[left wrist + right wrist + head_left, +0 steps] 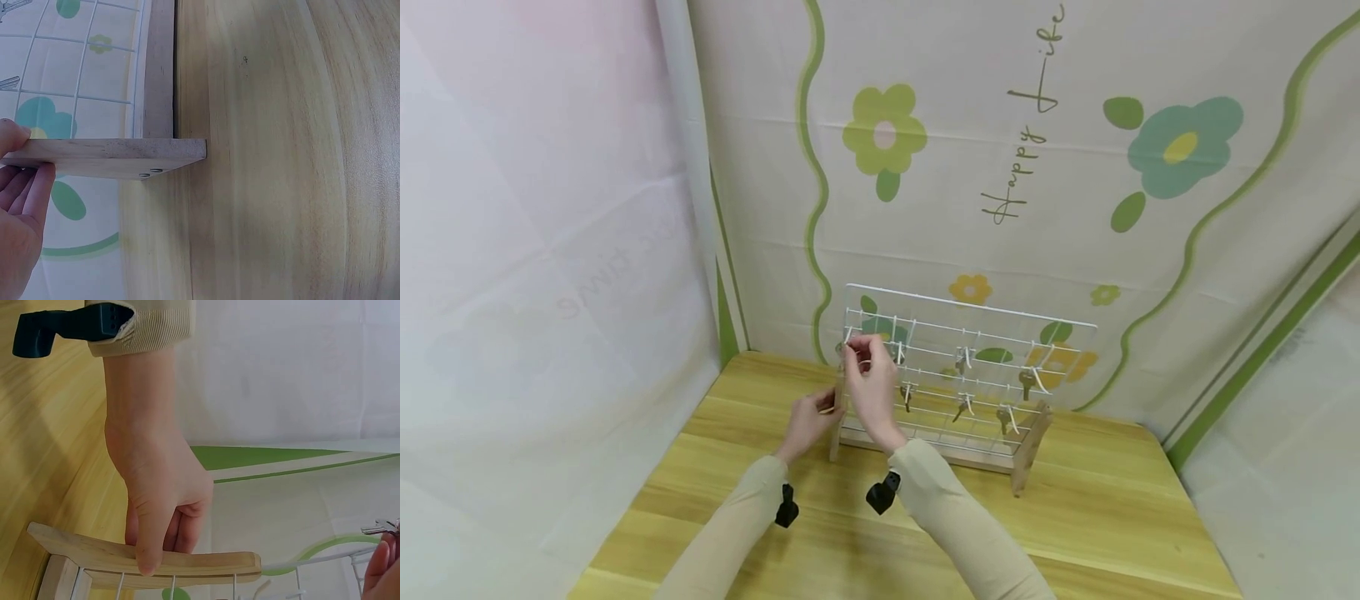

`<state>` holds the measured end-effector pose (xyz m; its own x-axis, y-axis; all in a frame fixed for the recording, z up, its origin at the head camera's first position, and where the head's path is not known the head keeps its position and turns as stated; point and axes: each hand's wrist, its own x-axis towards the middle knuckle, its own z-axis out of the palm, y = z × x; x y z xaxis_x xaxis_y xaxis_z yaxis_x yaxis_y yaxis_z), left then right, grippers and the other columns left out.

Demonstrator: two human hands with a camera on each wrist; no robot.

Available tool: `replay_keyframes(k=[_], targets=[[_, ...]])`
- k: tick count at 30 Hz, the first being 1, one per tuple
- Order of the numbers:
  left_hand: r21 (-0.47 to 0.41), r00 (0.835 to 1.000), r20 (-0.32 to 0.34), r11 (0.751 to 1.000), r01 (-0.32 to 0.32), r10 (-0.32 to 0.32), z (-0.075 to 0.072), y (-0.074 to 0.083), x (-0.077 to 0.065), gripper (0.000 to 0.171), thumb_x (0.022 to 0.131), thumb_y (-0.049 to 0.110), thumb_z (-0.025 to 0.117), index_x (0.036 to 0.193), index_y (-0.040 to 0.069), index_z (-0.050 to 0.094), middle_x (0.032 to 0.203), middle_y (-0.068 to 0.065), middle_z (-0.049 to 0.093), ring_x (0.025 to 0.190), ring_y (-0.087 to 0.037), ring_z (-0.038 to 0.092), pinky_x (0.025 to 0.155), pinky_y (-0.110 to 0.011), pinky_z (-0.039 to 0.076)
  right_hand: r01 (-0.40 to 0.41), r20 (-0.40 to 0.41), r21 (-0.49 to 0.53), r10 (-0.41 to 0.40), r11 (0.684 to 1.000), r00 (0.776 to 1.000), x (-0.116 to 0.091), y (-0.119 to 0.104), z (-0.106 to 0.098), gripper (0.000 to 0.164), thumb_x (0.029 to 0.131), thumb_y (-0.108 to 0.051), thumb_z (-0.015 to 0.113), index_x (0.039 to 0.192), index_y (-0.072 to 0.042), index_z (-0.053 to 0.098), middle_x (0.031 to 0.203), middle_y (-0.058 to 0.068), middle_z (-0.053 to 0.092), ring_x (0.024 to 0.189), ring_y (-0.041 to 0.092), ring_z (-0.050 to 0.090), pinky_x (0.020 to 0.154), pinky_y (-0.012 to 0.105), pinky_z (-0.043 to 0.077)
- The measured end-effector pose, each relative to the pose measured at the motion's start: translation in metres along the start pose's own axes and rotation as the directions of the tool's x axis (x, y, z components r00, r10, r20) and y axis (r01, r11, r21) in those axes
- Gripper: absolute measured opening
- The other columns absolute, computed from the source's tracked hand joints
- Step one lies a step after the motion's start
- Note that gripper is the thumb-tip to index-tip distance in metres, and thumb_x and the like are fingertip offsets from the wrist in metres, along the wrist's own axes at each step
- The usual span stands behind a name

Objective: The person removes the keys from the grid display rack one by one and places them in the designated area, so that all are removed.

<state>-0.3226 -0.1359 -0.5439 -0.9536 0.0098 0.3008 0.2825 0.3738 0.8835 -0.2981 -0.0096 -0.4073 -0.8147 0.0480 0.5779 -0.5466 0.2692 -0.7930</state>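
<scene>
A white wire grid rack (970, 306) on a wooden stand stands on the table. My left hand (808, 423) grips the stand's left wooden side piece (112, 149), thumb on one face and fingers on the other. At the rack's upper left, my right hand (872, 387) pinches a small silver key (375, 530) beside a hook. Only its fingertips show at the right edge of the right wrist view. Several other keys hang on white hooks across the grid, among them one at the right (1026, 382) and one lower down (1004, 421).
The wood-grain table (1112, 500) runs in front of the rack and to both sides. Behind hangs a pale cloth (955, 208) printed with flowers and lettering. Another cloth wall (550, 292) closes the left side. Black wrist cameras (882, 493) sit on both sleeves.
</scene>
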Motion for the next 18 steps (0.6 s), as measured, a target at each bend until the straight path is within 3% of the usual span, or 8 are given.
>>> replay_keyframes(k=[14,18], targets=[[0.014,0.999,0.007,0.999,0.040,-0.040,0.001,0.001,0.002,0.025,0.085,-0.003,0.072,0.109,-0.008,0.070,0.110,-0.027,0.072,0.105,-0.039,0.071,0.087,-0.040,0.063,0.009,0.052,0.041,-0.011,0.999,0.999,-0.017,-0.005,-0.008,0.005,0.094,-0.008,0.066,0.095,-0.004,0.067,0.090,0.011,0.072,0.075,0.009,0.064,0.066,0.014,0.055],[-0.002,0.999,0.006,0.999,0.041,-0.041,0.000,0.001,0.002,0.032,0.084,-0.004,0.071,0.116,-0.009,0.068,0.113,-0.027,0.071,0.105,-0.038,0.071,0.087,-0.039,0.063,-0.011,0.065,0.069,0.006,0.998,0.998,-0.026,-0.003,-0.013,0.006,0.094,-0.009,0.067,0.095,-0.004,0.067,0.092,0.012,0.070,0.078,0.008,0.065,0.067,0.014,0.057]])
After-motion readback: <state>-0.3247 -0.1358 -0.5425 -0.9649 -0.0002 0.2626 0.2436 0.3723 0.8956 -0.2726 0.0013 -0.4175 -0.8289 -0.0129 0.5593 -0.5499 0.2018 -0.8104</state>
